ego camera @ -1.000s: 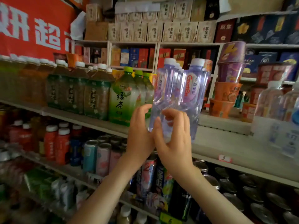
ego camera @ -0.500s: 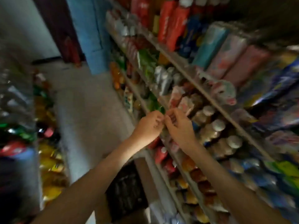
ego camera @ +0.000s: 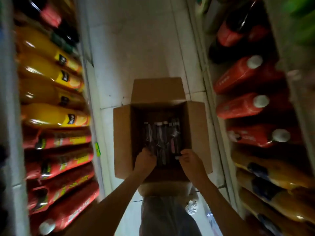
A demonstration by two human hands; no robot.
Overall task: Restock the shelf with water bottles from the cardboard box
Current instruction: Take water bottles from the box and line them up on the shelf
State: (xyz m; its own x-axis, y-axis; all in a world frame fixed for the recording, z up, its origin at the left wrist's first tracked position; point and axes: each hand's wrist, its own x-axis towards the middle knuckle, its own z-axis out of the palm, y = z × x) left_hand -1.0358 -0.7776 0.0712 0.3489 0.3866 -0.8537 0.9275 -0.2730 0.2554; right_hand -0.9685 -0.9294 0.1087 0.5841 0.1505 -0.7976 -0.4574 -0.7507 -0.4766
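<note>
Bottles (ego camera: pixel 161 138) in box (ego camera: pixel 122 142): we are seeing left grip (ego camera: pixel 145 160) and right grip (ego camera: pixel 190 159) curling among them; we cannot tell the hold, so a drop is threatening.

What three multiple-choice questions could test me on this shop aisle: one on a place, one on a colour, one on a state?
1. Where is the cardboard box? A on a shelf; B on the floor between the shelves; C on a cart.
2. What colour are the caps on the red bottles at right? A white; B green; C black.
3. What state is the box in? A taped shut; B flaps open, water bottles inside; C open, empty.
Answers: 1 B, it sits on pale floor in the aisle; 2 A, round white tops show; 3 B, flaps spread, and the left hand and right hand reach in.
</note>
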